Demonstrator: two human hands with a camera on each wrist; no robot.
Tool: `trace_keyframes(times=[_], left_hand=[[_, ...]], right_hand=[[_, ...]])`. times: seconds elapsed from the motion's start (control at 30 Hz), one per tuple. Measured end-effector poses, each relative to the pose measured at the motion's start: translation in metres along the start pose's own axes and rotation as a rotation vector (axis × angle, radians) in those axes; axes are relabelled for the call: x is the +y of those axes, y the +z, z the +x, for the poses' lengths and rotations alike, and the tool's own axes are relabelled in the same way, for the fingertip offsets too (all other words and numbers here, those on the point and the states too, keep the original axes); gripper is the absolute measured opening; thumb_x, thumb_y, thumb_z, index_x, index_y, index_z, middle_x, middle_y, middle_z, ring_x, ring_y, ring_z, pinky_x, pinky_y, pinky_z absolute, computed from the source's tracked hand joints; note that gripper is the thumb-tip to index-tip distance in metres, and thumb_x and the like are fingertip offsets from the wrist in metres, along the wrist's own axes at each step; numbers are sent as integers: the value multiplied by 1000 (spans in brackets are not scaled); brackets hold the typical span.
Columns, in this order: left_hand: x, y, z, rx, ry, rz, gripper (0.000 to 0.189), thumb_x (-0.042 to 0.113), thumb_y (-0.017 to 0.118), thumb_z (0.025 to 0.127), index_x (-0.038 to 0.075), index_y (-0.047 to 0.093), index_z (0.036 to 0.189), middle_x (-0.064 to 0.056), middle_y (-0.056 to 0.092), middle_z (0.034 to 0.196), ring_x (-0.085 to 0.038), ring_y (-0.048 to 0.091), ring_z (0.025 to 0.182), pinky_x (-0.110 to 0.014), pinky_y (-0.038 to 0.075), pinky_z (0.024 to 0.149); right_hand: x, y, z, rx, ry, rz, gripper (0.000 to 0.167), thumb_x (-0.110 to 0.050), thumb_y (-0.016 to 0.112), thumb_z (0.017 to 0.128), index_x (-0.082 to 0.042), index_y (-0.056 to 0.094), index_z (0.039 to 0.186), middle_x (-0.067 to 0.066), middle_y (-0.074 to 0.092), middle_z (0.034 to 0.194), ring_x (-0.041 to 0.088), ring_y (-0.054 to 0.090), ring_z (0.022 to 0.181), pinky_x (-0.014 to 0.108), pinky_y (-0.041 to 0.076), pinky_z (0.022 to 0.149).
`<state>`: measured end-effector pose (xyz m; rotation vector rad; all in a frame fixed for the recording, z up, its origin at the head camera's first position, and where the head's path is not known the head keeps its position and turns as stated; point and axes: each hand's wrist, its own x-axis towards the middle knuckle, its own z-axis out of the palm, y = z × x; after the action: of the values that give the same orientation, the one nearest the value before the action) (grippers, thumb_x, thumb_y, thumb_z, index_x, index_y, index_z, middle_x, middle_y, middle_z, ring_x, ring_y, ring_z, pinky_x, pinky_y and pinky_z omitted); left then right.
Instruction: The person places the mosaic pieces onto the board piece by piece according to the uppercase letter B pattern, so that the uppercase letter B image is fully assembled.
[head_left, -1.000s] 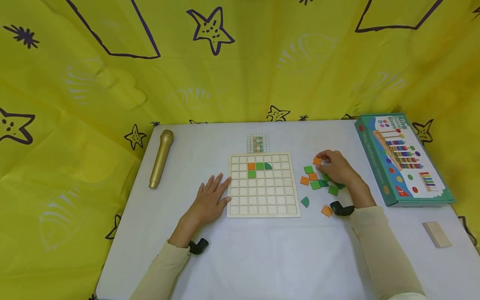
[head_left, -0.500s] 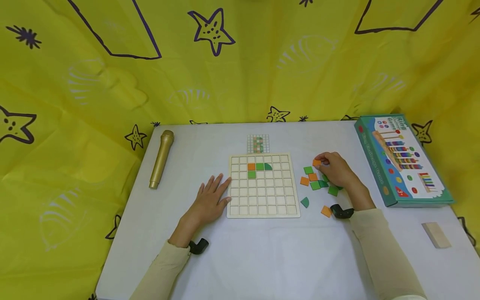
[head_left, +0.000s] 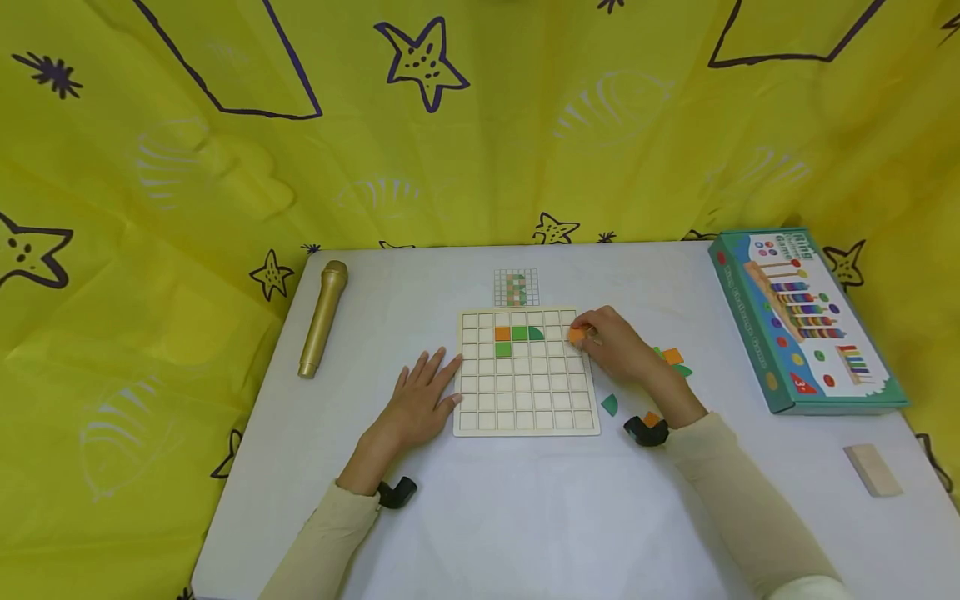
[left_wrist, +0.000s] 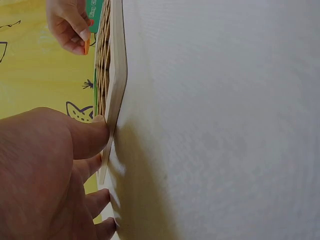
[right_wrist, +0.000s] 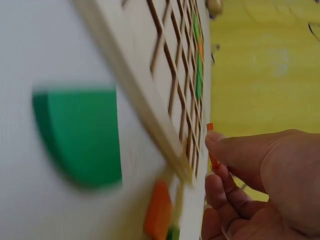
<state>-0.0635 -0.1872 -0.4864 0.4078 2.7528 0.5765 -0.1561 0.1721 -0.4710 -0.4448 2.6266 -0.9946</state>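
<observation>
A wooden grid board (head_left: 525, 400) lies in the middle of the table. In it sit an orange square tile (head_left: 502, 333), two green square tiles (head_left: 503, 349) and a dark green quarter-circle tile (head_left: 536, 333). My left hand (head_left: 420, 404) rests with fingers spread at the board's left edge; in the left wrist view its thumb (left_wrist: 92, 137) touches the rim. My right hand (head_left: 617, 346) pinches an orange square tile (head_left: 576, 335) between thumb and fingers, over the board's upper right edge. The right wrist view shows that held tile (right_wrist: 214, 160) on edge.
A small pattern card (head_left: 516, 287) lies behind the board. Loose tiles (head_left: 672, 357) are partly hidden under the right arm, with a green quarter-circle tile (head_left: 610, 405) nearer the board. A gold microphone (head_left: 322, 318) is at left, a game box (head_left: 810, 325) and wooden block (head_left: 873, 469) at right.
My right hand has moved left from the loose tiles to the board's right edge, carrying the orange tile. The left hand has stayed in place.
</observation>
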Motion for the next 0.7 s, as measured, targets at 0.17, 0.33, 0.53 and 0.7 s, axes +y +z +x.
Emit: trace_keyframes(times=[0.17, 0.33, 0.53, 0.7], left_hand=[[0, 0, 1, -13, -2, 4, 65, 41, 48, 112, 22, 26, 170, -13, 14, 177, -41, 8, 163, -68, 9, 127], [0, 0, 1, -15, 3, 5, 65, 41, 48, 112, 21, 26, 170, -14, 14, 177, -42, 8, 163, -69, 9, 127], [1, -1, 0, -8, 1, 3, 65, 41, 49, 112, 21, 27, 169, -14, 15, 177, -42, 9, 163, -69, 9, 127], [0, -2, 0, -17, -2, -4, 65, 42, 48, 112, 22, 26, 169, -13, 14, 177, -41, 7, 163, -68, 8, 127]], right_hand=[[-17, 22, 7, -36, -11, -23, 28, -16, 62, 107, -5, 65, 133, 15, 56, 127, 30, 55, 110, 47, 41, 100], [-25, 35, 11, -44, -11, -54, 28, -18, 66, 106, -7, 67, 132, 13, 59, 127, 29, 57, 113, 47, 38, 98], [-31, 42, 16, -24, -28, -55, 22, -17, 67, 105, -9, 68, 125, 11, 60, 125, 30, 57, 121, 48, 37, 100], [-38, 45, 17, -11, -66, -81, 13, -12, 67, 104, -7, 71, 115, 12, 63, 123, 33, 58, 123, 48, 40, 98]])
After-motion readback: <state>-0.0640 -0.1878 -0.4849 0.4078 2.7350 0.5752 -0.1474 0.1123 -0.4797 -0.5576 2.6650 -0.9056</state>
